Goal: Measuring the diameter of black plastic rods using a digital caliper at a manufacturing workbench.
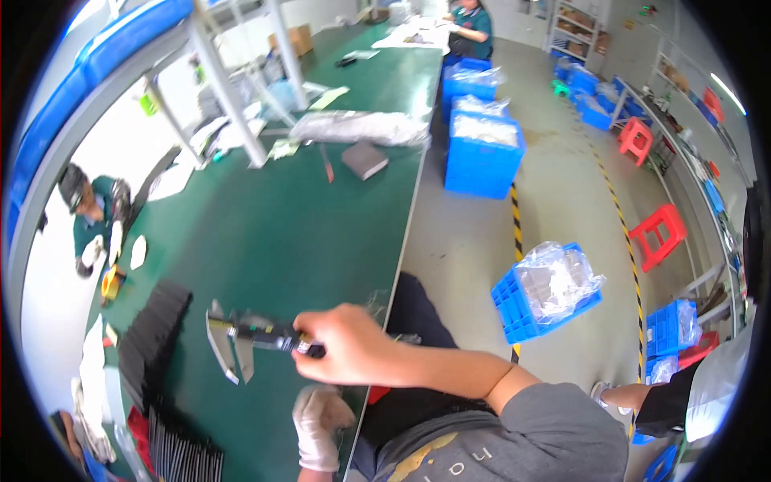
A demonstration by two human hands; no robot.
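Note:
My right hand (344, 347), bare, is closed around the handle end of a caliper (269, 336). The caliper lies roughly level above the green tabletop, with its long jaws pointing down and a gap between them. Nothing shows between the jaws. My left hand (320, 422), in a white glove with bare fingertips, is curled by the table's near edge; whatever it may hold is hidden. Left of the caliper lies a row of dark, thin strips (155, 341). Nearer to me is a bundle of black rods (186, 451).
A dark box (365, 160) and a plastic-wrapped roll (360, 128) lie farther along the green table (297, 233). Across the table sits a co-worker (98, 209). Blue crates (514, 309) stand on the floor to the right, with red stools (660, 234) beyond. Another person stands at right.

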